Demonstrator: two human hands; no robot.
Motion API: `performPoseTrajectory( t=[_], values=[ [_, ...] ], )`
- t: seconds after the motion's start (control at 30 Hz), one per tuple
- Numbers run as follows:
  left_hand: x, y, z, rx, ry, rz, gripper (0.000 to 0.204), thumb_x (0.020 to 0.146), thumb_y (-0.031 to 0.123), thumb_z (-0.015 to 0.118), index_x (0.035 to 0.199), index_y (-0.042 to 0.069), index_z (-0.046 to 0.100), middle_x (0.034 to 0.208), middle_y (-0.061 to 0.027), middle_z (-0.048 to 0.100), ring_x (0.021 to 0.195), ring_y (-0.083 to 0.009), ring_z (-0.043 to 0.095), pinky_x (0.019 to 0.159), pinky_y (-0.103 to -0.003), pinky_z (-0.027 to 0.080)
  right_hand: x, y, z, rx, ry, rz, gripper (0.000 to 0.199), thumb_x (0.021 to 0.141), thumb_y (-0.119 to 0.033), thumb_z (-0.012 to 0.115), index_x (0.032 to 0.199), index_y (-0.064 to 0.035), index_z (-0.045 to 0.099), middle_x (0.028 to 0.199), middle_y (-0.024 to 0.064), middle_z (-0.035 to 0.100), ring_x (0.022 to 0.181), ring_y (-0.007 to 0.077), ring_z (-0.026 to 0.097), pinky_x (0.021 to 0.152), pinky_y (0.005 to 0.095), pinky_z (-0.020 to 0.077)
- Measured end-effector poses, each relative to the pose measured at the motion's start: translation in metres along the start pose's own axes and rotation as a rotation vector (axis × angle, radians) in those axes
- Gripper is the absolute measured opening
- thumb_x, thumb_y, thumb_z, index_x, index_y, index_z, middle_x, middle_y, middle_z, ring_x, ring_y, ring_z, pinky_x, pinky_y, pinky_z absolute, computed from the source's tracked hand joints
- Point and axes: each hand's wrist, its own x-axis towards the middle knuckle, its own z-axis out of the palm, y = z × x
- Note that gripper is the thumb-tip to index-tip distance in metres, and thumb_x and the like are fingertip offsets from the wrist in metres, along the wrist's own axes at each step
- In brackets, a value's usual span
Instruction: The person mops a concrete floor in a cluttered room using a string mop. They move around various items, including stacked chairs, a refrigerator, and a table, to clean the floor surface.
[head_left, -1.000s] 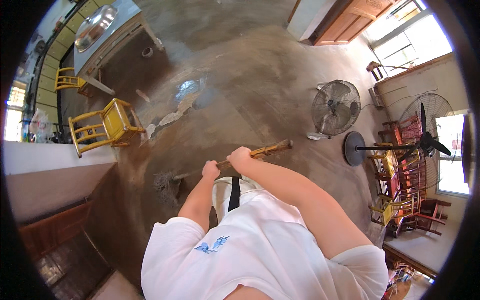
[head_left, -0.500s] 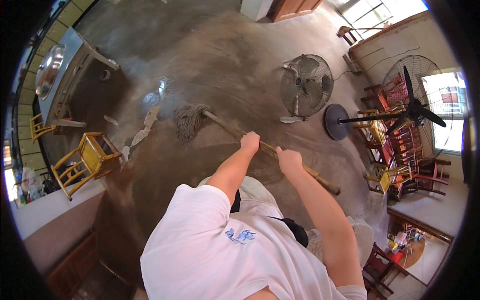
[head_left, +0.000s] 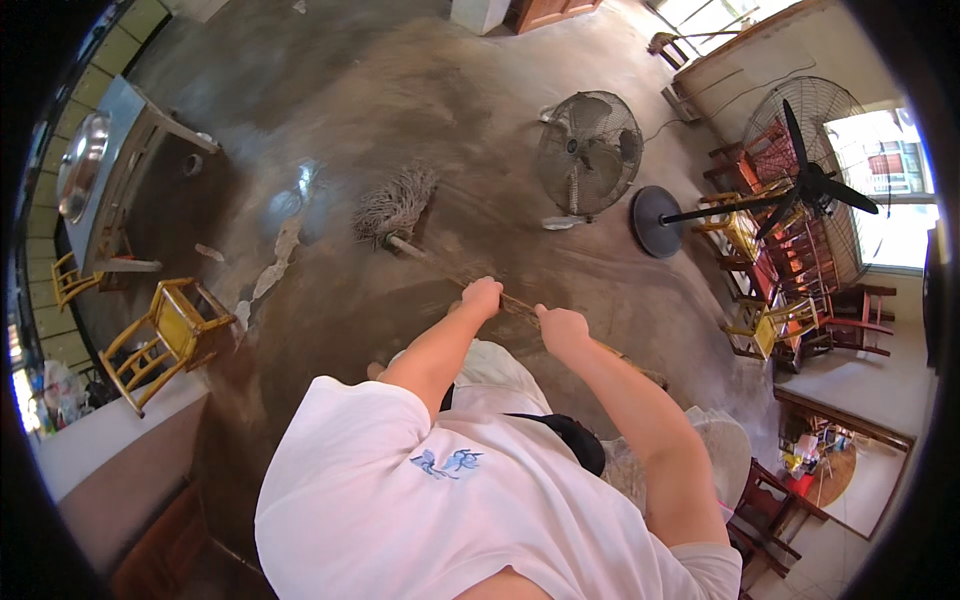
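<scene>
A string mop (head_left: 395,205) with grey strands lies against the concrete floor (head_left: 350,330), ahead of me and a little left. Its wooden handle slants back from the head toward my lower right. My left hand (head_left: 483,296) is closed round the middle of the handle. Farther up the shaft, my right hand (head_left: 562,330) grips it too, with the thumb along the wood. The handle's end shows past my right forearm, partly hidden by it. Around the mop the floor has dark, damp-looking streaks and a pale worn patch (head_left: 283,250).
To the right are a floor fan (head_left: 590,155) and a black pedestal fan (head_left: 657,220), with stacked chairs (head_left: 765,250) behind. At left stand a yellow wooden chair (head_left: 180,325) and a table (head_left: 125,170) bearing a metal basin (head_left: 85,165). A white cabinet (head_left: 480,14) is at the far edge.
The mop's strands have swung from trailing toward me to spreading away, up and right of the handle's tip. Both hands have shifted slightly left and down, still on the handle.
</scene>
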Motion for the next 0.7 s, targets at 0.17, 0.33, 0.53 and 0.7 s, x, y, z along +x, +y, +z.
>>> performPoseTrajectory(
  t=[0.17, 0.33, 0.53, 0.7],
  values=[
    [-0.056, -0.061, -0.003, -0.024, 0.000, -0.168, 0.022, 0.068, 0.016, 0.065, 0.089, 0.015, 0.063, 0.101, -0.0115, 0.056, 0.095, -0.0302, 0.057, 0.077, -0.040, 0.049, 0.009, -0.062, -0.006, -0.040, -0.015, -0.164, 0.027, 0.080, -0.009, 0.049, 0.107, -0.0079, 0.049, 0.082, 0.0131, 0.064, 0.079, 0.0279, 0.064, 0.062, 0.0392, 0.0507],
    [-0.130, -0.150, 0.025, -0.064, 0.058, -0.238, 0.024, 0.066, 0.020, 0.067, 0.089, 0.014, 0.063, 0.099, -0.0125, 0.057, 0.092, -0.0299, 0.057, 0.076, -0.040, 0.049, 0.016, -0.148, 0.010, -0.073, 0.013, -0.336, 0.024, 0.080, -0.012, 0.050, 0.104, -0.0086, 0.052, 0.084, 0.0128, 0.064, 0.079, 0.0281, 0.064, 0.060, 0.0391, 0.0511],
    [-0.259, -0.234, 0.072, -0.258, 0.145, -0.415, 0.027, 0.062, 0.022, 0.071, 0.086, 0.012, 0.063, 0.096, -0.0134, 0.057, 0.090, -0.0315, 0.057, 0.075, -0.040, 0.048, -0.005, -0.288, 0.035, -0.291, -0.145, -0.485, 0.032, 0.077, -0.013, 0.057, 0.109, -0.0124, 0.057, 0.089, 0.0075, 0.066, 0.081, 0.0248, 0.065, 0.061, 0.0373, 0.0529],
    [-0.345, -0.285, 0.112, -0.415, 0.238, -0.508, 0.024, 0.058, 0.019, 0.071, 0.078, 0.009, 0.062, 0.087, -0.0146, 0.060, 0.086, -0.0319, 0.057, 0.072, -0.041, 0.048, -0.019, -0.393, 0.067, -0.495, -0.187, -0.529, 0.025, 0.072, -0.014, 0.063, 0.097, -0.0125, 0.066, 0.089, 0.0010, 0.066, 0.077, 0.0195, 0.065, 0.052, 0.0386, 0.0523]
  ],
)
